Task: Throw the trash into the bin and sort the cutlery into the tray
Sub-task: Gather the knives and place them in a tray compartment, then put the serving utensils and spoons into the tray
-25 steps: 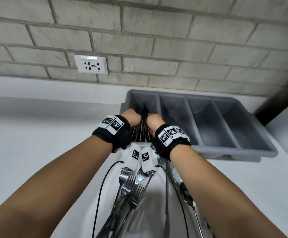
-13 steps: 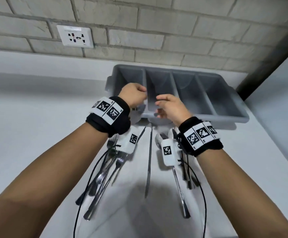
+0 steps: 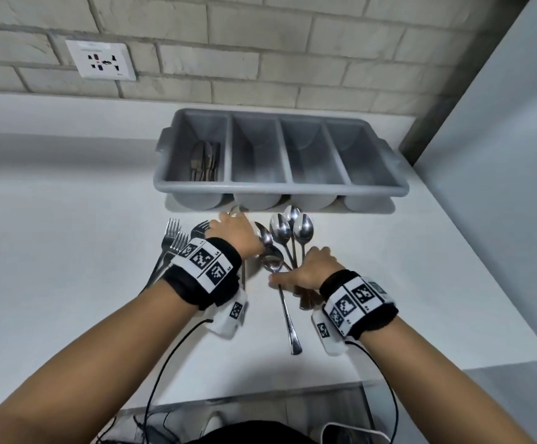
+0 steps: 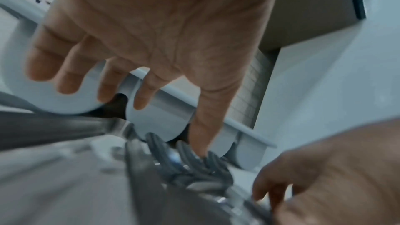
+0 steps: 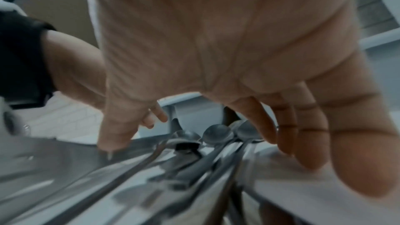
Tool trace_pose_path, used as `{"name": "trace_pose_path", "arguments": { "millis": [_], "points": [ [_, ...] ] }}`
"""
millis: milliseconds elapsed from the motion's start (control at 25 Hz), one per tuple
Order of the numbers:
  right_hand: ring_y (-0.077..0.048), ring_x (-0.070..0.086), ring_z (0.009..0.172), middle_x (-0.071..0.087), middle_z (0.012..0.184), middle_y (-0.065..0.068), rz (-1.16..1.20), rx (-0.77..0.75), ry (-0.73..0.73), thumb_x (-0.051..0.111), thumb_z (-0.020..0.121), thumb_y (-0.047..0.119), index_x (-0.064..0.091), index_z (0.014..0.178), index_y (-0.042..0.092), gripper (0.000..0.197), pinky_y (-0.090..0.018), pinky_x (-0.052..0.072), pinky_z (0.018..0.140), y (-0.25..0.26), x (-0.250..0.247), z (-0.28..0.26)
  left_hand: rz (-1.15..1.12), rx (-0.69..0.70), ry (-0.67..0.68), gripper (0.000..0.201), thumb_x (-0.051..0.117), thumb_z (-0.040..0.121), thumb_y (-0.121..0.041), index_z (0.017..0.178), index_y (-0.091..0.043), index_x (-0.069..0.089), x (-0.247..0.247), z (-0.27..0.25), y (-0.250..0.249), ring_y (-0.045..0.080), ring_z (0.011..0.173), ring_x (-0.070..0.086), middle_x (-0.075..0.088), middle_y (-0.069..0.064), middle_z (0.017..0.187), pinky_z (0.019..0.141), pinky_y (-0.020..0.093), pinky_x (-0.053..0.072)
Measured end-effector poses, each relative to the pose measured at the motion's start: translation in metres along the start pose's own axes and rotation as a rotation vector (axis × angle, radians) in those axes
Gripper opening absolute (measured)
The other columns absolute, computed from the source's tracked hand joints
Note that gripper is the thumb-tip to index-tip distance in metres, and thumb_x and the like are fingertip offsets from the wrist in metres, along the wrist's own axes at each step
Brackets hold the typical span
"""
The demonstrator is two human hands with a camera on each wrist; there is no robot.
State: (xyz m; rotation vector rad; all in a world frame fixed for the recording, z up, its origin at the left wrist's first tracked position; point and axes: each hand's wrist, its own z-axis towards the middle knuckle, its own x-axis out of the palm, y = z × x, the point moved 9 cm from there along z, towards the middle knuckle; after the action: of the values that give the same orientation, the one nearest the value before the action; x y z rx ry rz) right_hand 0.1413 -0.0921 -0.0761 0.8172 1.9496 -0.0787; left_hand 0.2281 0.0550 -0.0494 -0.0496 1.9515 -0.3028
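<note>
A grey four-compartment tray (image 3: 288, 184) stands at the back of the white counter, with knives (image 3: 203, 161) lying in its leftmost compartment. Several spoons (image 3: 282, 232) lie fanned out just in front of it, and forks (image 3: 172, 240) lie to their left. My left hand (image 3: 232, 231) hovers between the forks and the spoons, fingers spread, holding nothing; in the left wrist view its thumb tip touches the spoon bowls (image 4: 194, 162). My right hand (image 3: 308, 267) is spread over the spoon handles (image 5: 194, 165), with its fingers reaching down on either side of them but not closed around them.
A brick wall with a white socket (image 3: 100, 60) runs behind the tray. A dark column (image 3: 440, 100) and a pale side wall close off the right. The counter's front edge (image 3: 260, 397) is near my body. Cables hang from both wrists.
Both hands have pulled back from the tray's leftmost compartment, leaving the knives in it. They have dropped to the spoons on the counter and opened.
</note>
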Motion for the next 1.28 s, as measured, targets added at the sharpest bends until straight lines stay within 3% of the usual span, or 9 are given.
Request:
{"name": "trace_pose_path", "arguments": {
  "millis": [80, 200, 320, 480, 600, 760, 960, 1120, 1280],
  "points": [
    [-0.026, 0.053, 0.112, 0.04, 0.127, -0.011, -0.049, 0.01, 0.013, 0.077, 0.06, 0.051, 0.045, 0.125, 0.004, 0.086, -0.031, 0.05, 0.084, 0.003, 0.011, 0.002, 0.098, -0.087, 0.059, 0.097, 0.074, 0.065, -0.049, 0.141, -0.01, 0.029, 0.012, 0.002, 0.017, 0.039, 0.126, 0.046, 0.042, 0.018, 0.137, 0.101, 0.047, 0.041],
    [-0.026, 0.062, 0.098, 0.05, 0.125, -0.014, -0.021, -0.015, -0.023, 0.065, 0.076, 0.019, 0.051, 0.119, 0.0, 0.049, -0.027, 0.049, 0.072, 0.009, 0.013, 0.009, 0.123, -0.122, 0.167, 0.103, 0.08, 0.045, -0.057, 0.13, -0.009, 0.047, 0.026, 0.001, 0.03, 0.034, 0.118, 0.054, 0.052, 0.015, 0.132, 0.096, 0.045, 0.048],
    [-0.028, 0.064, 0.106, 0.063, 0.108, -0.014, -0.006, -0.055, -0.063, 0.054, 0.084, 0.004, 0.059, 0.113, -0.004, 0.031, -0.027, 0.051, 0.081, 0.012, 0.009, 0.012, 0.173, -0.117, 0.118, 0.108, 0.075, 0.039, -0.068, 0.127, -0.01, 0.05, 0.024, -0.001, 0.031, 0.032, 0.12, 0.051, 0.052, 0.01, 0.132, 0.095, 0.043, 0.048],
    [-0.028, 0.061, 0.112, 0.062, 0.122, -0.015, -0.049, -0.089, -0.093, 0.054, 0.087, 0.004, 0.059, 0.114, -0.003, 0.029, -0.029, 0.05, 0.09, 0.012, 0.002, 0.017, 0.223, -0.094, 0.153, 0.118, 0.076, 0.04, -0.069, 0.135, -0.009, 0.04, 0.029, -0.006, 0.028, 0.031, 0.12, 0.054, 0.05, 0.007, 0.137, 0.094, 0.044, 0.049],
    [-0.027, 0.055, 0.121, 0.058, 0.131, -0.014, -0.12, -0.085, -0.012, 0.054, 0.088, 0.005, 0.056, 0.122, -0.001, 0.034, -0.029, 0.045, 0.099, 0.015, 0.007, 0.022, 0.283, -0.082, 0.213, 0.132, 0.08, 0.045, -0.061, 0.149, -0.018, 0.012, 0.04, -0.014, 0.028, 0.034, 0.135, 0.041, 0.043, 0.011, 0.147, 0.105, 0.047, 0.042],
    [-0.025, 0.044, 0.133, 0.047, 0.144, -0.011, -0.185, -0.102, 0.045, 0.047, 0.094, 0.013, 0.046, 0.134, 0.001, 0.041, -0.03, 0.036, 0.108, 0.017, 0.009, 0.023, 0.246, -0.137, 0.165, 0.138, 0.081, 0.053, -0.052, 0.149, -0.005, -0.006, 0.045, -0.021, 0.026, 0.036, 0.123, 0.053, 0.056, 0.017, 0.134, 0.1, 0.046, 0.048],
    [-0.027, 0.048, 0.129, 0.051, 0.14, -0.014, -0.18, -0.168, -0.013, 0.042, 0.096, 0.014, 0.051, 0.13, 0.001, 0.037, -0.03, 0.04, 0.104, 0.015, 0.011, 0.016, 0.202, -0.133, 0.238, 0.142, 0.077, 0.036, -0.068, 0.149, -0.007, 0.015, 0.057, -0.031, 0.032, 0.032, 0.121, 0.055, 0.031, 0.007, 0.154, 0.097, 0.043, 0.049],
    [-0.03, 0.054, 0.122, 0.057, 0.131, -0.017, -0.086, -0.176, -0.092, 0.044, 0.094, 0.008, 0.055, 0.123, -0.003, 0.033, -0.031, 0.045, 0.097, 0.011, 0.006, 0.01, 0.185, -0.167, 0.181, 0.131, 0.078, 0.056, -0.053, 0.149, -0.002, 0.001, 0.059, -0.041, 0.037, 0.032, 0.123, 0.054, 0.042, 0.016, 0.145, 0.092, 0.041, 0.049],
    [-0.03, 0.058, 0.117, 0.06, 0.126, -0.017, -0.068, -0.168, -0.14, 0.045, 0.092, 0.001, 0.057, 0.119, -0.003, 0.03, -0.03, 0.047, 0.093, 0.0, 0.001, 0.008, 0.139, -0.187, 0.113, 0.06, 0.075, 0.068, -0.039, 0.112, -0.001, 0.059, 0.051, -0.05, 0.031, 0.025, 0.099, 0.064, 0.062, 0.013, 0.115, 0.082, 0.031, 0.055]
  ]
}}
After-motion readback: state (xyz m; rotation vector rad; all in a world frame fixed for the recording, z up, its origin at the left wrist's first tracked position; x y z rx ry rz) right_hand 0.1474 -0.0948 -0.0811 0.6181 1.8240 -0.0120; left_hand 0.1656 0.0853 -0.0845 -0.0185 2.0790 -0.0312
